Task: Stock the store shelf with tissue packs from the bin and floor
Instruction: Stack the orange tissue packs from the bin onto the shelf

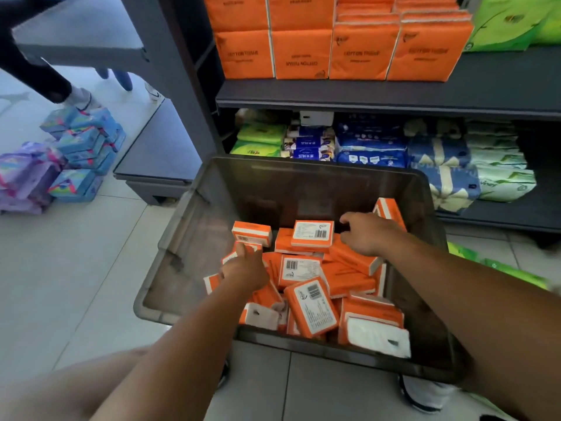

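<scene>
One grey bin (194, 238), and in it a heap of small orange tissue packs (312, 306): about fifteen showing, and the pile hides any others. Three lie label-up with barcodes. Two hands in there, left hand (244, 265) and right hand (367, 233). On the upper shelf (364, 94), four big orange packs (303, 53) across the front. Lower shelf (516, 214), far left: two green packs (258, 141).

Blue packets (86, 147) and purple packets (22, 177) sit stacked side by side at left, near a low grey stand (158, 153); a bystander's white shoe (81, 99) stands behind them.
</scene>
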